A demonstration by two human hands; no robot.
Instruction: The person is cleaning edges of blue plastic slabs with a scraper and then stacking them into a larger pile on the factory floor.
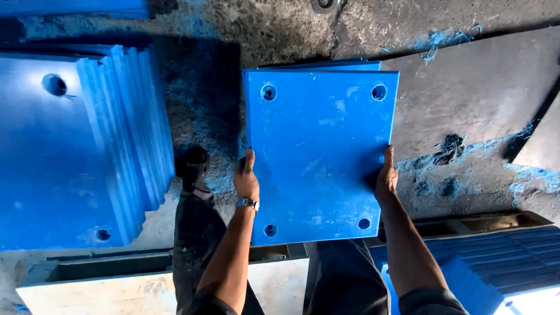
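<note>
Blue plate up off the floor, one hand on each long edge.

I've got my left hand (247,181) clamped on the left edge of the blue plate (319,149) and my right hand (385,178) on the right edge, thumbs on top and fingers hidden beneath; both grips closed on it, opposite each other at about mid-height, which looks to me like the way to keep a wide flat sheet level; it hangs over the dusty concrete floor (204,99), another blue edge peeking out just behind its top; four holes in it, one per corner; a fanned stack of blue plates (125,134) lies to my left, too many to count cleanly; one watch (248,203) on my left wrist; one shoe (194,164) showing below.
</note>
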